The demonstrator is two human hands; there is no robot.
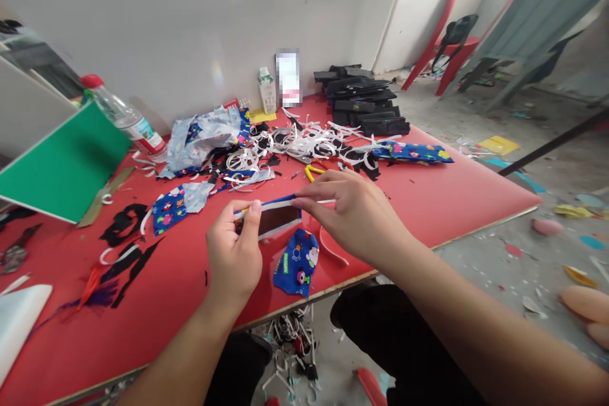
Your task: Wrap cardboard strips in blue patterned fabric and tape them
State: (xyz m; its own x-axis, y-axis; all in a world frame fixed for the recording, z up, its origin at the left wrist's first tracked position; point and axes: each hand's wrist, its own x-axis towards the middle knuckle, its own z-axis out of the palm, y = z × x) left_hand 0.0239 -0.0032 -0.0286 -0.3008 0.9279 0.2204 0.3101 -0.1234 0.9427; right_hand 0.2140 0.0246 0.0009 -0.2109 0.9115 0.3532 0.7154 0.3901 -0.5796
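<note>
Just above the near edge of a red table [181,285], a person's two bare hands hold a small open box-like piece [280,219], brown inside, with blue showing at its rim and a white strip [278,203] along it. The left hand [234,250] grasps the left end, thumb against the rim; the right hand [361,209] pinches the right corner between thumb and fingertips. Good handling probably means steadying the left end while the right fingertips press the strip flat, gently enough that the thin wall does not buckle.

Below the piece in view, a blue cartoon-print scrap [297,263] lies near a thin curved strip [333,254]; both could get in the way. Beyond, a yellow-handled tool [308,170], partly hidden, sits beside a tangle of white strips [309,139]. Farther back are folded black pieces [364,101], a carton [267,92] and a phone [288,79]. Leftward stand a red-capped bottle [128,117] and a tilted green board [66,165].
</note>
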